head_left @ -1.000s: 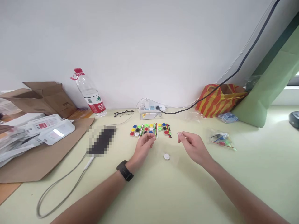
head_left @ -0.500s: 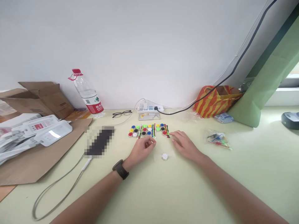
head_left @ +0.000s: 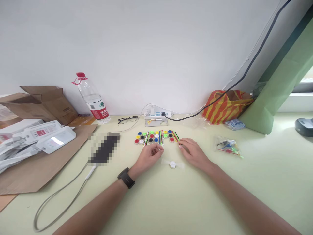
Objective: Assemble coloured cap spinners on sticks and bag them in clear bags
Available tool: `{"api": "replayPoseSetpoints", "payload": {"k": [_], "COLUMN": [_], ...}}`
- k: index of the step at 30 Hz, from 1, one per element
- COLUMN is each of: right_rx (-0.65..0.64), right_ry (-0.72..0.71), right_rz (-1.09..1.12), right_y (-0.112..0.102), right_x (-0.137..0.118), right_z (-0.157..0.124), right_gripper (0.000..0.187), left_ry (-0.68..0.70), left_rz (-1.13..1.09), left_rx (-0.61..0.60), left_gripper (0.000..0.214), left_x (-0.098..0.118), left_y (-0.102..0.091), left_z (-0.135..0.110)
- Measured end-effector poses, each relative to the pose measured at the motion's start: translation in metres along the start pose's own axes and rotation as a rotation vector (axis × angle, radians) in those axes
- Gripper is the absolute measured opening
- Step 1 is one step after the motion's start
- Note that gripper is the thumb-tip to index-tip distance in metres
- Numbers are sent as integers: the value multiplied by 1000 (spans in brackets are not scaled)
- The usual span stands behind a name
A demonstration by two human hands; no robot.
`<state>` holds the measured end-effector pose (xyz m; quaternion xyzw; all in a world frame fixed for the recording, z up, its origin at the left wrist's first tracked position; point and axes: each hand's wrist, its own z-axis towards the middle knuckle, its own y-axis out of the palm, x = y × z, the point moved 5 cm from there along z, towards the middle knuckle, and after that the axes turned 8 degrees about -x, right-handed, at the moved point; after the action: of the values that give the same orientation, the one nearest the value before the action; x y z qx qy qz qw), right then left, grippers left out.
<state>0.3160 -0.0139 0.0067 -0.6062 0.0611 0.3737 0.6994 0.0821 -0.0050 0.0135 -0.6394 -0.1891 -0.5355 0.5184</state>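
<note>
- One camera is worn on the head; the scene is viewed from above, forward and down.
- The pale-green, smooth tabletop (head_left: 156, 202) is seen obliquely; the plain white wall (head_left: 146, 49) is faced beyond.
- The bare left hand (head_left: 148, 156) and bare right hand (head_left: 195, 153) are framed near centre.

On the pale green table (head_left: 156, 202), coloured discs (head_left: 151, 136) were arranged in groups, with thin coloured sticks (head_left: 161, 137) laid beside each. A white round piece (head_left: 172, 165) was set nearer the camera. A clear packet (head_left: 228, 146) was laid at right. Toward the wall, eyeglasses (head_left: 128, 119), a bottle (head_left: 96, 106) and a striped bag (head_left: 217, 107) were placed; at left, a cardboard sheet (head_left: 61, 160) was spread.
</note>
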Motion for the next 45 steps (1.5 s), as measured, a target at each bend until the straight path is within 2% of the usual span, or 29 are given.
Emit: {"api": "replayPoseSetpoints", "payload": {"k": [5,11,16,26,32,40,45], "right_rx": [51,-15,15,-7,20,-8,13], "right_ry": [13,-7,27,8,-5,-25,-51], "right_rz": [19,-43,-41,-113,-75,-148,-117], "right_y": [-3,2,1,3,3,8,5], "right_x": [0,3,8,2,7,10,9], "right_z": [-1,-1,0,-1,0,-1,-1], "right_gripper": [29,38,38,38,34,44,39], "left_ry": [-4,-2,-10,-13,-13,-11,-10], "left_rz": [11,26,40,53,59,56,64], "left_rx": [-10,-14,-15,-23,-24,-18,-18], "left_gripper": [23,22,22,21,20,20,20], "left_x": [1,1,2,2,2,2,2], "left_y": [1,1,1,2,1,2,2], "left_z": [0,0,-1,-1,-1,-1,0]}}
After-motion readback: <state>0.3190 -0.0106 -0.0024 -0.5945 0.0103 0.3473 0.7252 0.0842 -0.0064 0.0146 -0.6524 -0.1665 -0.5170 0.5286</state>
